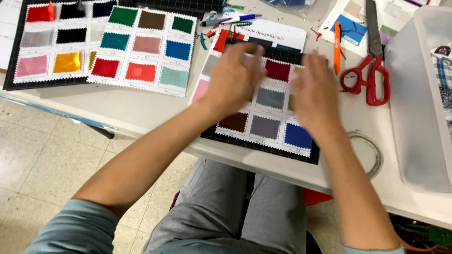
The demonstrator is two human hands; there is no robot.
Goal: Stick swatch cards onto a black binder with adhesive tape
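A white sample card with a grid of pinked fabric swatches lies on a black board at the table's front edge. My left hand rests flat on its left half, fingers spread over the swatches. My right hand rests flat on its right half, next to a dark red swatch. Neither hand grips anything. A dark blue swatch and a grey swatch show below the hands.
Two more swatch cards lie to the left. Red-handled scissors and an orange pen sit at the right, beside a clear plastic bin of fabric scraps and tape. A tape roll lies near the edge. Papers sit behind.
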